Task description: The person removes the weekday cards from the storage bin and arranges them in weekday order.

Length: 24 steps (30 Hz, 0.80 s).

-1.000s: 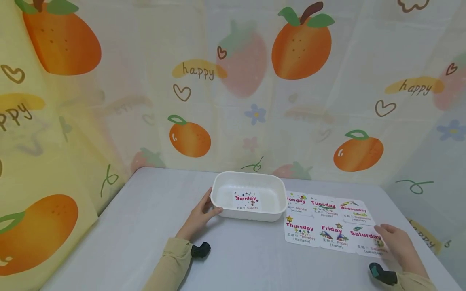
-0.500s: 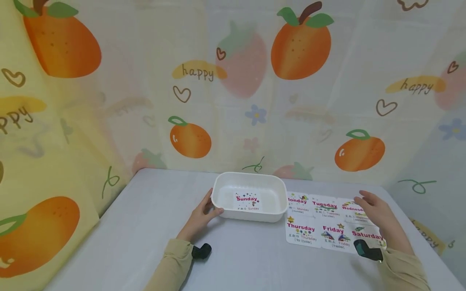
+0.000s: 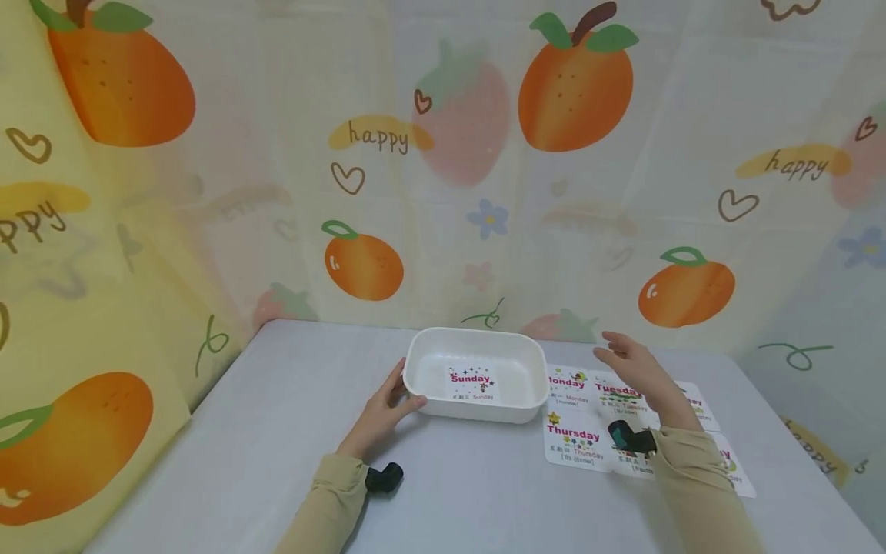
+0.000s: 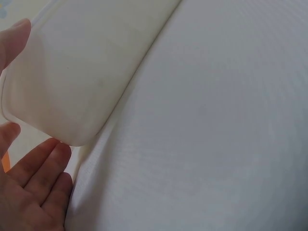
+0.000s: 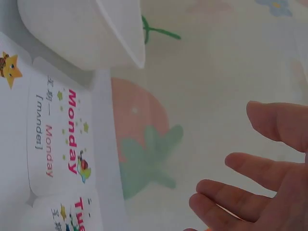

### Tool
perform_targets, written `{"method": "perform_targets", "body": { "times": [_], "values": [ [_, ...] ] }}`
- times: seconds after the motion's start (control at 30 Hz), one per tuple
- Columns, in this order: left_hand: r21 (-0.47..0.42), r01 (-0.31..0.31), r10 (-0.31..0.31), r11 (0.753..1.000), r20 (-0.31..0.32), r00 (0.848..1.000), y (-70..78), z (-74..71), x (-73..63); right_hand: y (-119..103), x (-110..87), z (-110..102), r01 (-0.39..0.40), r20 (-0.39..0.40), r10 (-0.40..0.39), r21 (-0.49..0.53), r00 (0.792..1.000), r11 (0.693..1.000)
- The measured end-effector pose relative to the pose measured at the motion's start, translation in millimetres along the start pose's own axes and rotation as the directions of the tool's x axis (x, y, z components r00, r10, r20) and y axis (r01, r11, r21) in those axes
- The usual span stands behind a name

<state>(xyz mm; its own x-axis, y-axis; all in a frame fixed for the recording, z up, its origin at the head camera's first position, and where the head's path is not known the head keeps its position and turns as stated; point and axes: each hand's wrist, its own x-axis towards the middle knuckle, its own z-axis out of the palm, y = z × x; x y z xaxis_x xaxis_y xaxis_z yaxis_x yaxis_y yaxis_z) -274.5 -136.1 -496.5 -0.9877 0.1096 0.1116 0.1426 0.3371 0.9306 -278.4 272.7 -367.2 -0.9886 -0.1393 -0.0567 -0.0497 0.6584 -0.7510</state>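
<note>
A white plastic bin [image 3: 477, 409] stands on the table with a Sunday card [image 3: 471, 383] lying flat inside. My left hand [image 3: 377, 412] holds the bin's left end, thumb at its front corner and fingers along its end wall. In the left wrist view the thumb [image 4: 14, 41] lies against the bin's wall. My right hand [image 3: 644, 375] hovers over the Tuesday card [image 3: 616, 391], fingers loosely spread and holding nothing. The Monday card [image 5: 60, 130] lies beside the bin's right end. The Thursday card [image 3: 574, 438] is in front of it. The right arm partly covers the other weekday cards.
The cards form two rows on the white-clothed table [image 3: 484, 492]. Behind the table hangs a curtain [image 3: 443, 254] printed with fruit, and a yellowish one [image 3: 83, 323] hangs on the left. Black camera mounts [image 3: 384, 478] sit on both wrists.
My right hand has lifted from the Saturday card and swept left and away from me, over the back row toward the bin. My left hand and the bin stay in place.
</note>
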Motion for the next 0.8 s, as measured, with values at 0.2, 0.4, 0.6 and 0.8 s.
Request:
{"method": "perform_targets", "body": {
  "times": [0.2, 0.4, 0.6, 0.8],
  "values": [
    [-0.01, -0.008, 0.008, 1.0, 0.003, 1.0, -2.6, 0.3, 0.6, -23.0, 12.7, 27.5, 0.072, 0.089, -0.071, -0.016, 0.994, 0.997],
    [-0.003, -0.004, 0.004, 1.0, -0.006, 1.0, -0.6, -0.8, 0.5, -38.4, 27.0, 55.6, 0.173, 0.172, -0.177, 0.035, 0.969, 0.984],
    [0.007, -0.001, 0.001, 1.0, -0.008, 1.0, 0.6, -1.0, 0.2, -42.9, 41.5, 83.0, 0.184, 0.203, -0.188, 0.038, 0.961, 0.982],
    [0.017, 0.003, -0.003, 1.0, -0.014, 1.0, 1.8, -0.1, 0.2, -46.2, 46.5, 109.5, 0.233, 0.164, -0.233, 0.019, 0.959, 0.972]
  ]
}}
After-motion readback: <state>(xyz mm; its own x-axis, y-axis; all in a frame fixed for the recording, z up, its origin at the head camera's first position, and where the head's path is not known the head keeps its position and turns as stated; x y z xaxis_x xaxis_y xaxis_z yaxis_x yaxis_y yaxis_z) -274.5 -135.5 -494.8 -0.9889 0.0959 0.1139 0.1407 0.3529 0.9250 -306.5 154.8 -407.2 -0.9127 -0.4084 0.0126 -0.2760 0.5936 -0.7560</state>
